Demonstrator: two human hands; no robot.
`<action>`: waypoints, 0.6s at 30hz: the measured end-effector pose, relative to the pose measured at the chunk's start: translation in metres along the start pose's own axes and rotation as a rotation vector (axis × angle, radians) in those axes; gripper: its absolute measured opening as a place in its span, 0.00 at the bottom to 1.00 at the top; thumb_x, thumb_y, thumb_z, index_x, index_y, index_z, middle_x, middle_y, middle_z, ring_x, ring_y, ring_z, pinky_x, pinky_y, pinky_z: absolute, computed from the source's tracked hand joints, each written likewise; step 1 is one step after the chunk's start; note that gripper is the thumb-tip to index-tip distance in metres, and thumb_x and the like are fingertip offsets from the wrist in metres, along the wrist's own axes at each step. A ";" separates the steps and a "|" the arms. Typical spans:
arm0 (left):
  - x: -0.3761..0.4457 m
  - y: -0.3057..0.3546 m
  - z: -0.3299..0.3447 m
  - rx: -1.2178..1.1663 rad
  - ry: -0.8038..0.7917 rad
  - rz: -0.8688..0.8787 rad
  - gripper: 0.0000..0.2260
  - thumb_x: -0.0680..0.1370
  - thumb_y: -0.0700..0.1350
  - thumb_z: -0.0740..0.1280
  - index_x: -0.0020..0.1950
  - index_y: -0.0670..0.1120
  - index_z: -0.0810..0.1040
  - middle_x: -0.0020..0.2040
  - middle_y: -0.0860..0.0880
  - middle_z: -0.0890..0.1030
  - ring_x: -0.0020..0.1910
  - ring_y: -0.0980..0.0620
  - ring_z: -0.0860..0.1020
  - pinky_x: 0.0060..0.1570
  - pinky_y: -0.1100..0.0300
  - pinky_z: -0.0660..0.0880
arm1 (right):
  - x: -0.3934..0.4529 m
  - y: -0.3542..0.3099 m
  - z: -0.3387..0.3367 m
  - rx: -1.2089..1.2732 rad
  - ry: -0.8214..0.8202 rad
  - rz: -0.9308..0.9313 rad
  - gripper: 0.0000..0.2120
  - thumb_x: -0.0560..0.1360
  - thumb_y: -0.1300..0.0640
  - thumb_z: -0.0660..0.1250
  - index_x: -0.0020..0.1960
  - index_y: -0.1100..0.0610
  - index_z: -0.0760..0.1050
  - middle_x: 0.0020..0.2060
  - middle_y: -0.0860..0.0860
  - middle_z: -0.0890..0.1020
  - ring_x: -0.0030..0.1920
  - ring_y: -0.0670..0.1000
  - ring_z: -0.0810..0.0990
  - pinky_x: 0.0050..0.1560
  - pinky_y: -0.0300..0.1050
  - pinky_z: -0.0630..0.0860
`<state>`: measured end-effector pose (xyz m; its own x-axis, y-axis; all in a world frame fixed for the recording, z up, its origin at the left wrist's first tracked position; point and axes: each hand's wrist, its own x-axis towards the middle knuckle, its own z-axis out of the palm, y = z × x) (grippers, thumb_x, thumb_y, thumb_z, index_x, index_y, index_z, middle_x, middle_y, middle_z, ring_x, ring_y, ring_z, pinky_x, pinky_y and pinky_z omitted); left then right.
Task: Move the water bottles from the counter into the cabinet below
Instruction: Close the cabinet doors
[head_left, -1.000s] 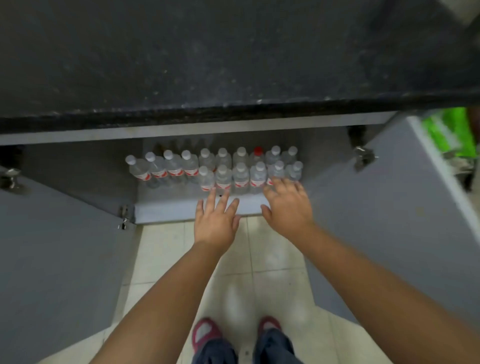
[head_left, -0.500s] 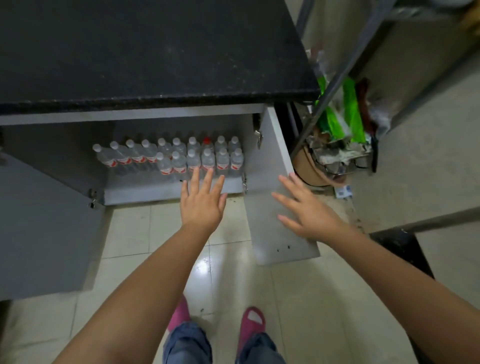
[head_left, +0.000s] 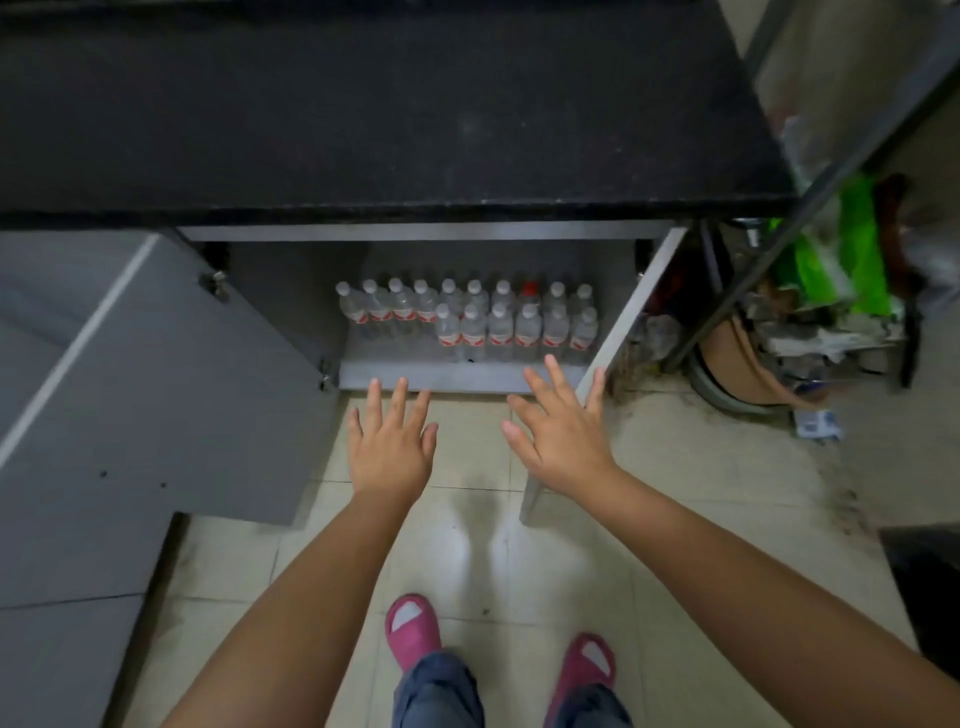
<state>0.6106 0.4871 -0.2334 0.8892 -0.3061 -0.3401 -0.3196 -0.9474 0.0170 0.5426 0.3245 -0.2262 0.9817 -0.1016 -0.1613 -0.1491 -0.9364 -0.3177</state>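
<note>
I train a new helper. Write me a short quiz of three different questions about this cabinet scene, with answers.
1. True or false: the black counter still holds bottles.
2. What colour is the odd cap among the water bottles?
3. The right hand is: A) gripping a bottle, B) open by the right cabinet door, C) on the counter.

Key: 1 false. 2 red. 3 B; the left hand is open and empty too.

Both cabinet doors, the left door and the right door, are standing wide open, leaving the way between them clear for my spread, empty left hand and right hand. Water bottles are filling the right and back of the cabinet floor; the front left strip is lying bare.
</note>
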 end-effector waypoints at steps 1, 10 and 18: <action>0.004 -0.015 -0.005 0.011 0.011 -0.022 0.22 0.83 0.53 0.46 0.77 0.53 0.50 0.80 0.51 0.46 0.78 0.46 0.41 0.77 0.47 0.44 | 0.012 -0.014 0.003 -0.036 -0.019 -0.013 0.44 0.66 0.38 0.32 0.68 0.55 0.71 0.75 0.54 0.63 0.78 0.55 0.52 0.70 0.58 0.28; 0.071 -0.183 -0.055 0.098 0.107 -0.133 0.28 0.83 0.53 0.47 0.78 0.43 0.42 0.79 0.45 0.41 0.78 0.47 0.40 0.77 0.52 0.42 | 0.132 -0.100 0.016 -0.141 -0.038 0.251 0.29 0.82 0.49 0.48 0.76 0.63 0.46 0.77 0.59 0.50 0.78 0.56 0.46 0.78 0.50 0.43; 0.140 -0.302 -0.080 0.179 0.033 -0.251 0.32 0.82 0.55 0.49 0.77 0.37 0.41 0.78 0.39 0.42 0.78 0.43 0.41 0.77 0.51 0.43 | 0.181 -0.115 0.013 -0.237 0.029 0.378 0.33 0.80 0.42 0.48 0.76 0.63 0.48 0.77 0.59 0.54 0.78 0.56 0.49 0.78 0.51 0.44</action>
<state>0.8580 0.7224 -0.2112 0.9569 -0.0707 -0.2815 -0.1389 -0.9631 -0.2304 0.7362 0.4184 -0.2315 0.8666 -0.4581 -0.1977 -0.4704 -0.8822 -0.0179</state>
